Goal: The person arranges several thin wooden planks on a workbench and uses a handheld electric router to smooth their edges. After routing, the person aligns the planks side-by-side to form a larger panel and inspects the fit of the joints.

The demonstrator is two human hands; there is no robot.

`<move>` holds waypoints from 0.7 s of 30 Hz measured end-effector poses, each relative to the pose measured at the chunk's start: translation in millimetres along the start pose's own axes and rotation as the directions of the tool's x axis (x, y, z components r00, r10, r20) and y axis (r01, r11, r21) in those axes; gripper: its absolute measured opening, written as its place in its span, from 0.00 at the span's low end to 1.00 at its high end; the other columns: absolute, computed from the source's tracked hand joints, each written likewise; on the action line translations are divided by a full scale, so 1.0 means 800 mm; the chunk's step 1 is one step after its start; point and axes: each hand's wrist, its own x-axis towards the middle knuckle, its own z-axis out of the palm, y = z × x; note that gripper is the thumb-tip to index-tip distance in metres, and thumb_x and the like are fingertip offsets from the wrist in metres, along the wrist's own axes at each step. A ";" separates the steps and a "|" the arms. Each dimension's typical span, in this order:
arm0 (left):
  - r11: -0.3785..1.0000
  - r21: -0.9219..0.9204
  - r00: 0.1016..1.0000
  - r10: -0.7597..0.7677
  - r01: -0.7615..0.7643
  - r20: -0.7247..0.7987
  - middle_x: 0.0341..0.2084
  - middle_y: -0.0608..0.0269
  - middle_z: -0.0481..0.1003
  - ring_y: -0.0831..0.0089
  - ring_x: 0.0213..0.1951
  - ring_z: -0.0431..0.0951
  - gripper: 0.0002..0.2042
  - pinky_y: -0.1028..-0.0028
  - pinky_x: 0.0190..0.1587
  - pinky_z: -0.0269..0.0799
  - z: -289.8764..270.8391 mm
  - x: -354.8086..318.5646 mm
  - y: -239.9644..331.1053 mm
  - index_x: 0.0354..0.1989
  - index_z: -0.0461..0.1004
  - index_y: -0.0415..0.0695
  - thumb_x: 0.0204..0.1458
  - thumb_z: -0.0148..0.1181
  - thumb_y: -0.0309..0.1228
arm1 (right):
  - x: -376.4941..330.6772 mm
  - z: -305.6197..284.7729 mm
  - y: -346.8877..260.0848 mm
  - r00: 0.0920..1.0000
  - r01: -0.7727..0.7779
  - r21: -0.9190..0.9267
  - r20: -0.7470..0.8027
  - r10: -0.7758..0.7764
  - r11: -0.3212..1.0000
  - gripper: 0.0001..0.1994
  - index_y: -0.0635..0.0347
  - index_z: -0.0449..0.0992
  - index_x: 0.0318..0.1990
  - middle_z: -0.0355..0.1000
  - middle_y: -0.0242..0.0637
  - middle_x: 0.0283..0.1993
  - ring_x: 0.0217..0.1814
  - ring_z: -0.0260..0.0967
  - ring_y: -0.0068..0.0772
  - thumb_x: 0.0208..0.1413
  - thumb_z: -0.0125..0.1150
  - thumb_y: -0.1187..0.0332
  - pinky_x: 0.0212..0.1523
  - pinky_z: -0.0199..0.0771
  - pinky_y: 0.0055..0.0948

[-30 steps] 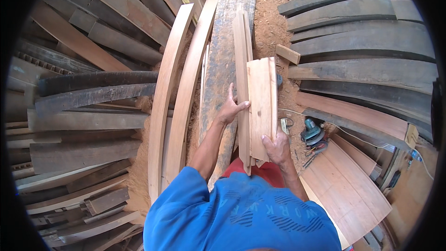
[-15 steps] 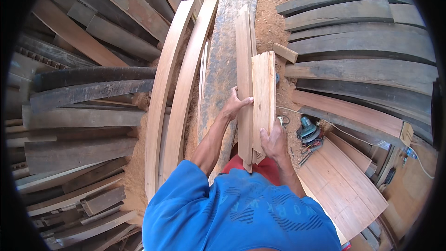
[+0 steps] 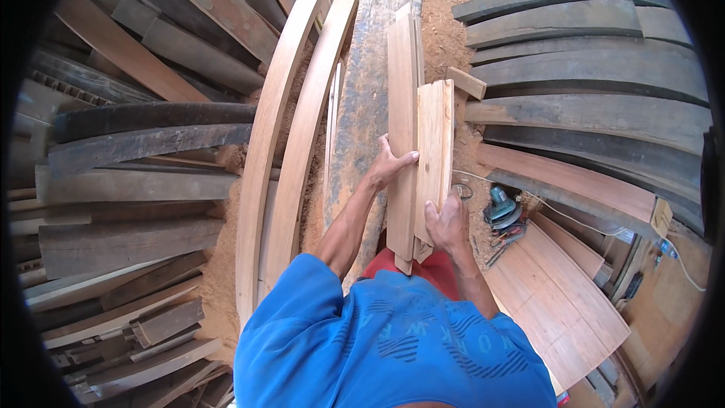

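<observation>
My left hand [image 3: 390,160] is closed around the left edge of a long, pale brown wooden board [image 3: 402,98], its thumb lying across the face. Behind that board the edge of another piece shows. Against its right side lies a shorter stack of wooden boards [image 3: 436,136], with layered edges on the right. My right hand [image 3: 449,221] grips this stack near its lower end, thumb on the face and fingers hidden behind. Both bundles point away from my body, their near ends by my red shorts. They are held above a worn, dusty plank bench [image 3: 366,83].
Two long curved-looking boards [image 3: 276,128] lean left of the bench. Dark planks [image 3: 581,72] are stacked on the right, with more planks [image 3: 136,189] at far left. A green power tool [image 3: 500,208] and cable sit near flat panels [image 3: 559,295]. Sawdust [image 3: 445,38] covers the ground.
The held boards and both hands have shifted slightly to the right in the view, and the shorter stack is a little farther forward. Both hands keep their grip.
</observation>
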 end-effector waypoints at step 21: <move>0.969 -0.248 1.000 -0.019 0.021 0.009 0.54 0.42 0.65 0.59 0.57 0.70 0.47 0.59 0.60 0.70 0.001 -0.029 0.005 0.65 0.43 0.33 0.47 0.72 0.41 | -0.010 -0.013 -0.002 0.962 -0.187 0.899 0.249 -0.112 0.396 0.39 0.75 0.59 0.66 0.68 0.50 0.58 0.60 0.67 0.38 0.54 0.63 0.54 0.61 0.66 0.34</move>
